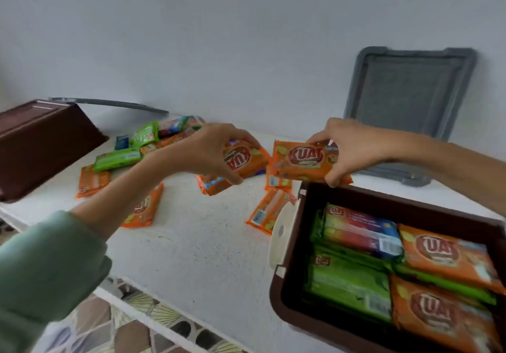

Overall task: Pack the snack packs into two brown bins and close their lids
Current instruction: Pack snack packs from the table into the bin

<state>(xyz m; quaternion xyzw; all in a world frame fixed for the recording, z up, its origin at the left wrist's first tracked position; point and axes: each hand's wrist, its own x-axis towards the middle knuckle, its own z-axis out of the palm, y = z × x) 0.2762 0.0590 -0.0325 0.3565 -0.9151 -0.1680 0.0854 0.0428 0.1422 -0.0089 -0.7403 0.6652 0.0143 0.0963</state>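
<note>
My left hand (210, 151) grips an orange snack pack (247, 158) above the white table. My right hand (353, 150) grips another orange snack pack (304, 161) just beyond the far left corner of an open brown bin (290, 292). That bin at the lower right holds green, orange and one red-blue pack. A second brown bin (41, 144) stands at the far left, its inside hidden. Several loose orange and green packs (117, 158) lie on the table between the bins.
A grey lid (408, 92) leans upright against the wall behind the right bin. Another grey lid (109, 103) lies behind the left bin. The white table's front edge (131, 306) runs diagonally, with patterned floor tiles below it.
</note>
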